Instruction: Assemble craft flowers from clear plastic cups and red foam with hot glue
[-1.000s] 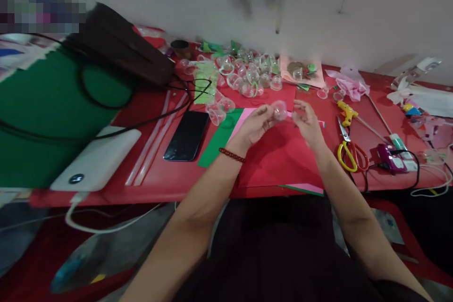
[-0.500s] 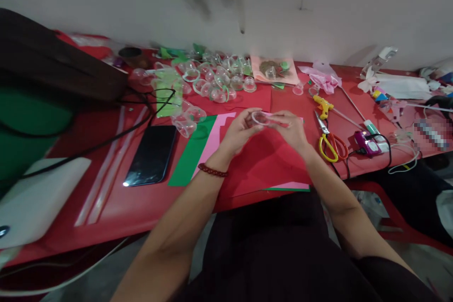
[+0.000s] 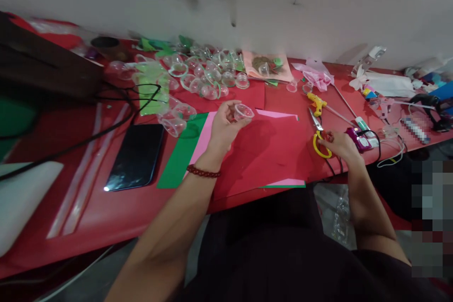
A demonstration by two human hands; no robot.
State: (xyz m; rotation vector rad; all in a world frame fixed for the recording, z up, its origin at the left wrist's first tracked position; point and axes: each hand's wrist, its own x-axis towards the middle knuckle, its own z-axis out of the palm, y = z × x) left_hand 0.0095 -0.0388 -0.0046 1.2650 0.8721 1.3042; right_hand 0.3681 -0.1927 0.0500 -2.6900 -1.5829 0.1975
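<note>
My left hand [image 3: 224, 125] grips a small clear plastic cup [image 3: 244, 112] by its side, its rim turned up and toward me. Below it lies a stack of coloured sheets, with a red sheet [image 3: 269, 151] on top and pink and green edges showing. To the right, my right hand [image 3: 339, 145] has its fingers closed at the handles of the scissors [image 3: 322, 146]. One handle loop is yellow; the hand mostly covers the orange one. The scissors lie on the red table with the blades pointing away from me.
Several clear plastic cups [image 3: 212, 75] are heaped at the back. A yellow glue gun [image 3: 316, 102] lies beyond the scissors, near a purple device [image 3: 359, 139] with a black cord. A phone [image 3: 136, 155] and clear strips [image 3: 79, 179] lie on the left.
My right hand has left the plastic cup and moved right onto the scissors. My left hand keeps the cup and has tilted it slightly. The view has shifted right.
</note>
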